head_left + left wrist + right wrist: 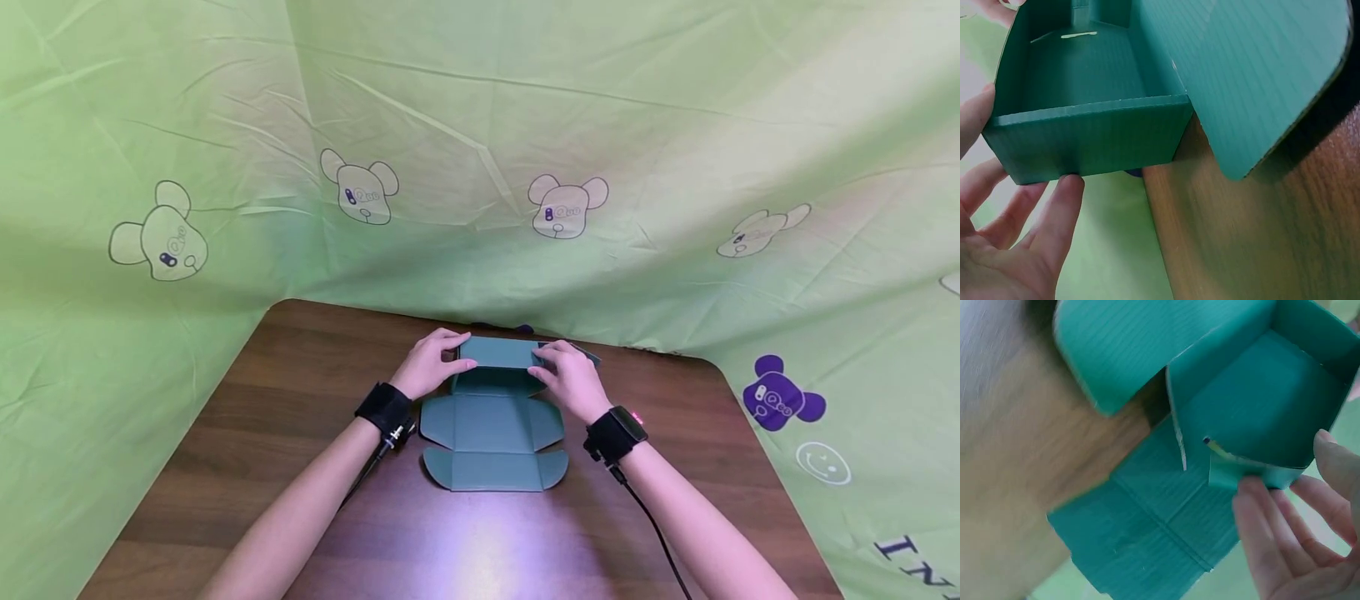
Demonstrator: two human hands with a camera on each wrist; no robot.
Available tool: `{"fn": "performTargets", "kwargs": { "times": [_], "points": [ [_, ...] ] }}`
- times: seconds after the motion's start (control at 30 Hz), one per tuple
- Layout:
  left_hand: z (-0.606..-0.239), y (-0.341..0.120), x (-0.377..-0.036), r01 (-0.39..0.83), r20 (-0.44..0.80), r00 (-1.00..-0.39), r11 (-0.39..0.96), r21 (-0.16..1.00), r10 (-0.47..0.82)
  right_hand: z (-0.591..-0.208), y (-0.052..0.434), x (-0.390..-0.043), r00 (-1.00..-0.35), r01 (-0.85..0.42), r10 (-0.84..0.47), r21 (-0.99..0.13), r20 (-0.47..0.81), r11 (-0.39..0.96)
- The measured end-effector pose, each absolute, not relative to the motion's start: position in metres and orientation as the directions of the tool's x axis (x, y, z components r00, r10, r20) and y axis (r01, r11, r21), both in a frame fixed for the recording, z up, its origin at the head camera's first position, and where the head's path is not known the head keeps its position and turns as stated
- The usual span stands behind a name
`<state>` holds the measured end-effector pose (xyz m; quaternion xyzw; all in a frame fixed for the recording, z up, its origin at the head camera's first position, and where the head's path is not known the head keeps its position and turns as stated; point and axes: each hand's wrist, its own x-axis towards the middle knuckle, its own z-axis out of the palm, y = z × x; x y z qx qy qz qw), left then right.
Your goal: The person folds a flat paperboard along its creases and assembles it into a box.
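Observation:
A partly folded green cardboard box (498, 353) is at the table's far edge, its far part raised into a tray. Its lid panel (491, 423) with side flaps lies spread toward me. My left hand (431, 364) grips the left end; in the left wrist view the thumb is at the rim and fingertips press the outside of the standing end wall (1091, 144). At the right end my right hand (573, 379) holds the box, thumb on the rim and fingers against a short folded piece. In the right wrist view a long side flap (1141, 519) sticks outward there.
The brown wooden table (315, 517) has rounded far corners. A light green curtain (450, 100) printed with bear heads hangs right behind and around it. Black bands with cables are strapped on both wrists.

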<state>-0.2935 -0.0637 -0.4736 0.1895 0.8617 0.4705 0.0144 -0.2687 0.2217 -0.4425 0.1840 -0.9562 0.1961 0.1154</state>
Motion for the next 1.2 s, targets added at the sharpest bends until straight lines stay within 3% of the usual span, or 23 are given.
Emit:
{"fn": "performTargets", "kwargs": {
  "times": [0.17, 0.37, 0.67, 0.83, 0.97, 1.2],
  "points": [
    [-0.473, -0.063, -0.293, 0.316, 0.16, -0.926, 0.474, 0.822, 0.341, -0.441, 0.221, -0.27, -0.941, -0.326, -0.236, -0.471, 0.241, 0.82],
    [-0.474, -0.062, -0.292, 0.296, 0.139, -0.929, 0.465, 0.835, 0.342, -0.444, 0.221, -0.277, -0.971, -0.221, -0.132, -0.548, 0.197, 0.806],
    [-0.474, -0.061, -0.29, 0.293, 0.144, -0.933, 0.466, 0.835, 0.328, -0.451, 0.224, -0.284, -0.996, -0.039, -0.082, -0.685, -0.03, 0.727],
    [-0.473, -0.061, -0.29, 0.287, 0.147, -0.935, 0.446, 0.847, 0.323, -0.463, 0.225, -0.291, -0.974, 0.169, -0.046, -0.848, -0.221, 0.503],
    [-0.474, -0.061, -0.29, 0.29, 0.15, -0.934, 0.442, 0.849, 0.324, -0.473, 0.226, -0.293, -0.92, 0.368, -0.038, -0.894, -0.39, 0.257],
    [-0.475, -0.06, -0.29, 0.295, 0.158, -0.933, 0.438, 0.849, 0.323, -0.475, 0.224, -0.292, -0.909, 0.414, -0.006, -0.905, -0.417, 0.096]
  ]
}}
